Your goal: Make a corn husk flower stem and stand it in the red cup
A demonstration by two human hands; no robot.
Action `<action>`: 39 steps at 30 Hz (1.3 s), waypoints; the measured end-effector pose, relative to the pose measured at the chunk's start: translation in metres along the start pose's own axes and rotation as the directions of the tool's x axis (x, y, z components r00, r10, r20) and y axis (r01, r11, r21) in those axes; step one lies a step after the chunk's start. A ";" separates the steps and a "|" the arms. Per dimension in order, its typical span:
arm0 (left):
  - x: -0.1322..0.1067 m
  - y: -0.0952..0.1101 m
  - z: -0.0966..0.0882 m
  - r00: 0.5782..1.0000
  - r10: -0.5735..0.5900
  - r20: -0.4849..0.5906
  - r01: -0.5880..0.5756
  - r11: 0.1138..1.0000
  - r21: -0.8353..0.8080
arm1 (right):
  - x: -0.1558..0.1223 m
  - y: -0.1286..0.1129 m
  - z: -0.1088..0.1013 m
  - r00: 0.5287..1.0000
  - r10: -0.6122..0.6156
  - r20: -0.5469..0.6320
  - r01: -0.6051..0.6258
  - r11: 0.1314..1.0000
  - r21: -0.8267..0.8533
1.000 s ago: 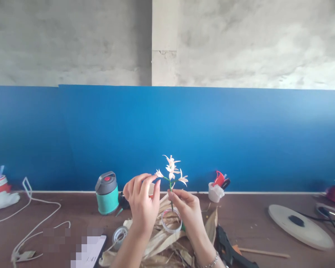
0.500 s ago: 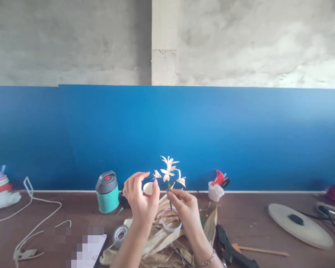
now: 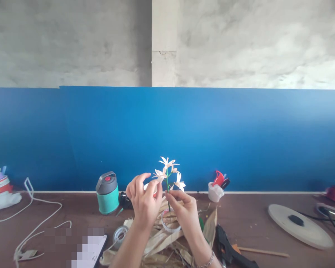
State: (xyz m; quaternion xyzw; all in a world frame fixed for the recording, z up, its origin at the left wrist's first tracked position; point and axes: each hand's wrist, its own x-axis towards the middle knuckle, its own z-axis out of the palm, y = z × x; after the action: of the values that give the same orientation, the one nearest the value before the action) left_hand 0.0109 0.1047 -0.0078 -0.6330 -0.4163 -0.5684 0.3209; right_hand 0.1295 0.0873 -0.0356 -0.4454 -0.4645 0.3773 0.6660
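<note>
My right hand [image 3: 182,210] pinches the green stem of a pale paper flower sprig [image 3: 167,173] between thumb and fingers, and the sprig stands upright. My left hand [image 3: 145,199] is close by on the left, its fingertips just next to the lowest blossoms. A small white cup [image 3: 150,188] sits behind its fingers and thumb, partly hidden, and seems held there. Below both hands lies a heap of dried corn husks [image 3: 163,247] with a white tape ring [image 3: 171,222] on it.
A teal flask with a grey lid [image 3: 107,193] and a tape roll [image 3: 120,235] stand left of the husks. On the right are a black glue gun [image 3: 229,245], a white pot of tools [image 3: 214,191] and a round white disc [image 3: 300,221]. A white cord [image 3: 36,219] lies left.
The sprig has shifted slightly left and stands more upright. My left hand has risen a little towards the blossoms, and my right hand has moved slightly left with the stem.
</note>
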 end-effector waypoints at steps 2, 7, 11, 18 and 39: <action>0.000 -0.002 -0.002 0.999 -0.043 -0.005 0.042 0.996 -0.075 | 0.002 0.000 -0.002 0.999 0.050 0.021 -0.052 0.997 0.058; 0.005 -0.008 -0.004 0.993 -0.115 -0.030 0.109 0.983 -0.144 | 0.004 -0.006 -0.009 0.984 0.124 0.126 -0.145 0.975 0.167; 0.008 -0.010 -0.003 0.998 -0.050 -0.029 0.046 0.992 -0.120 | 0.003 -0.011 -0.009 0.978 0.133 0.162 -0.162 0.970 0.181; -0.002 0.000 0.001 1.000 0.023 0.006 -0.022 0.996 -0.088 | 0.002 -0.007 -0.007 0.966 0.137 0.220 -0.182 0.963 0.198; 0.026 -0.005 0.002 0.172 -0.373 0.912 0.920 -0.271 -0.284 | 0.008 -0.004 -0.014 0.932 0.179 0.314 -0.258 0.937 0.233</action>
State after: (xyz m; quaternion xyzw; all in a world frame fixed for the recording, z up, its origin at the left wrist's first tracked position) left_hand 0.0072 0.1131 0.0172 -0.4173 -0.3790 -0.5618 -0.6055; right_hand 0.1451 0.0902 -0.0323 -0.3399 -0.4473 0.5704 0.5992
